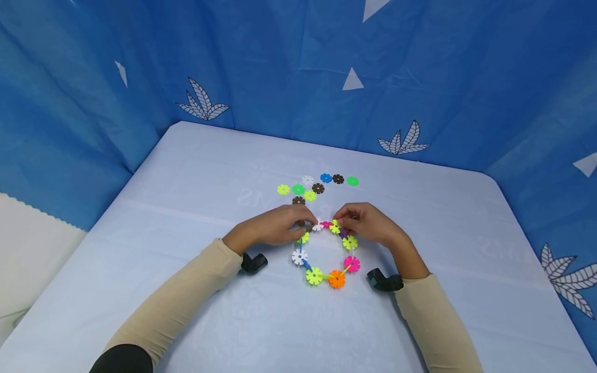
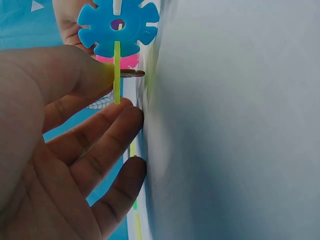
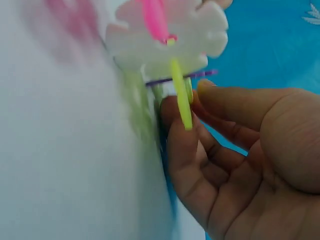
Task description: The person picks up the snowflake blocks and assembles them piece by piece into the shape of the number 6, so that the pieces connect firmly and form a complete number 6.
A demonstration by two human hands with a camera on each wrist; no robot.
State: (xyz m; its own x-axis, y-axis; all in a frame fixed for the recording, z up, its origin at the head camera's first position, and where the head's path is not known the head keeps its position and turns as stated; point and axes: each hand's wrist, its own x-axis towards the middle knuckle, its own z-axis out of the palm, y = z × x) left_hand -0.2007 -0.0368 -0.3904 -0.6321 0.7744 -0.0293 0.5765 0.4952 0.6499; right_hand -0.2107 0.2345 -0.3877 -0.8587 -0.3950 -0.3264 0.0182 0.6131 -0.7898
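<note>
In the head view, a ring-shaped chain (image 1: 314, 276) of notched plastic discs rests on the white tabletop (image 1: 210, 166), between and just below two bare hands. The left hand (image 1: 282, 224) has its thumb and index finger clamped on the chain's upper left, near a yellow disc (image 1: 303, 237) and a white disc (image 1: 318, 226). The right hand (image 1: 368, 221) pinches the upper right, where a yellow-green disc (image 1: 335, 226) meets a purple disc (image 1: 344, 233). Nearest the person are an orange disc (image 1: 337, 279) and, to its right, a pink disc (image 1: 352, 264). Beyond the hands lie flat loose discs (image 1: 298, 189) in yellow, green, white, blue and dark brown. Beige sleeves (image 1: 177, 295) cover the forearms, a black device (image 1: 254, 263) sits at each wrist, and a blue patterned curtain (image 1: 289, 67) hangs behind.

In the left wrist view, the thumb presses at a yellow disc seen edge-on, beside a brown disc (image 2: 132, 73); the other fingers are spread apart. A blue disc (image 2: 100, 31) slots into the yellow one above.

In the right wrist view, thumb and finger come together around the purple disc's end, beside a yellow disc slotted into a broad white disc (image 3: 197, 35). A pink disc (image 3: 154, 20) joins that white one; the view is partly blurred.
</note>
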